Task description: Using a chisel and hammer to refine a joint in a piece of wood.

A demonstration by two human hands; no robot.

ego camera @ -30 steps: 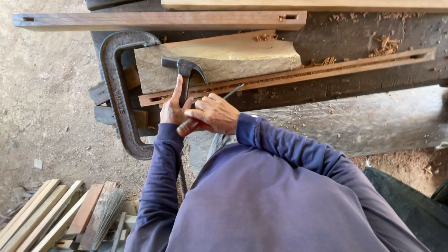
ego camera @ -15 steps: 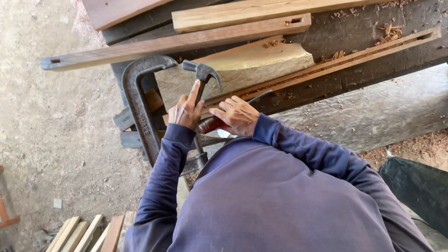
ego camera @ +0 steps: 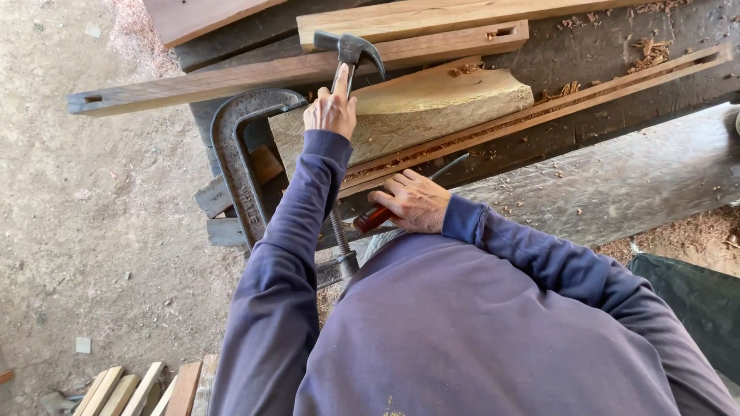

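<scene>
Raised since the earlier frame, left hand clenches claw hammer above clamped wood block; right hand grasps red-handled chisel, steadying it against the worktop.

pale dirt floor strewn with sawdust and small chips. a dark, worn workbench crosses the top, littered with wood shavings. short timber offcuts lie at the lower left. soft daylight, no hard shadows.
</scene>
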